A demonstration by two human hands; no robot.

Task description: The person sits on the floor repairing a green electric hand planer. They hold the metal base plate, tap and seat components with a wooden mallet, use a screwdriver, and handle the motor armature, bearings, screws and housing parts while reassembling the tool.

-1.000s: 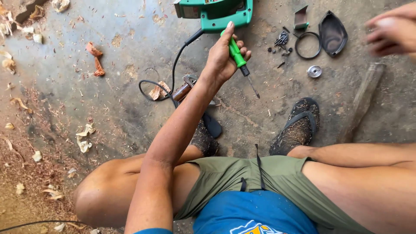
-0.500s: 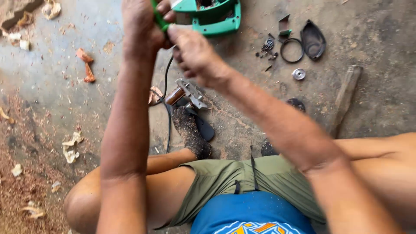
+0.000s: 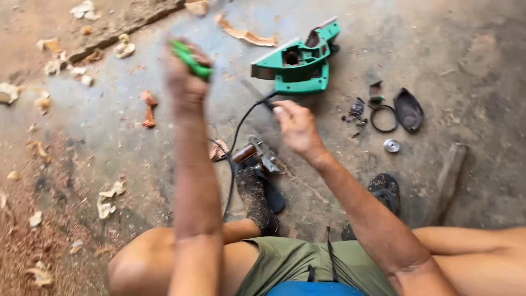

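Hands first: the left hand is raised and closed in a fist around a green screwdriver handle, which sticks out of the grip toward 1 o'clock; motion blur hides the shaft. The right hand hovers lower, at about 4 o'clock from the left, loosely half open with fingers curled and thumb out, holding nothing. Its fingertips are just beside the black cord, though whether they touch it cannot be told.

Beyond the right hand, at 12 o'clock, a green tool housing lies on the concrete floor, open side up, with the cord running from it down toward the person. Below the right hand, at 7 o'clock, a metal motor part rests by a dusty foot.

At 3 o'clock from the right hand sit loose parts: a black ring, a black cover, a small heap of screws and a round silver piece. A wooden handle lies at 4 o'clock, near a sandal. Wood shavings scatter across the floor at 9 o'clock.
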